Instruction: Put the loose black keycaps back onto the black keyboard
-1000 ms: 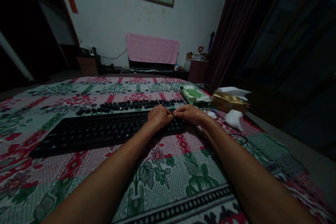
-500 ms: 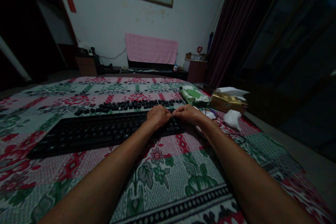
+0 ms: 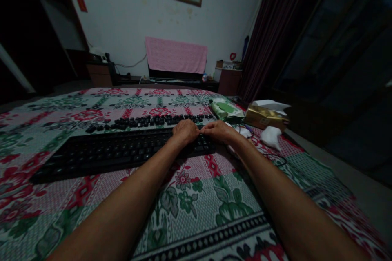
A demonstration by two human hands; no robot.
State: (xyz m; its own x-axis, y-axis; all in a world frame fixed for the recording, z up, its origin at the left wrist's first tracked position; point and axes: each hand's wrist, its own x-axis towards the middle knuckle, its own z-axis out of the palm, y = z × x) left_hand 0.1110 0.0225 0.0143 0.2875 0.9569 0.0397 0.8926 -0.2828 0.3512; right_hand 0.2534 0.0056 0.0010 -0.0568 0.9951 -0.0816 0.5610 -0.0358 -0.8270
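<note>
A black computer keyboard point(image 3: 101, 153) lies slantwise on the patterned cloth, its right end under my hands. My left hand point(image 3: 185, 131) is closed over the keyboard's upper right part, with its fingertips largely hidden. Beside it my right hand point(image 3: 219, 131) is closed in a pinch, its fingertips meeting those of the left at the number keys. Whatever the fingers hold is too small and dark to make out. Just behind the keyboard, many loose black keycaps point(image 3: 147, 121) lie in a long row, partly hidden by my left hand.
Right of my hands are a green-and-white packet point(image 3: 226, 109), a gold tissue box point(image 3: 266, 116) and a crumpled white tissue point(image 3: 271, 137). A dark cable point(image 3: 277, 160) curls on the flowered cloth point(image 3: 183, 204). Farther back, a pink towel point(image 3: 176, 55) covers a screen.
Both hands stay at the same spot on the keyboard, with only a very slight shift of the fingers. The view has tilted a little.
</note>
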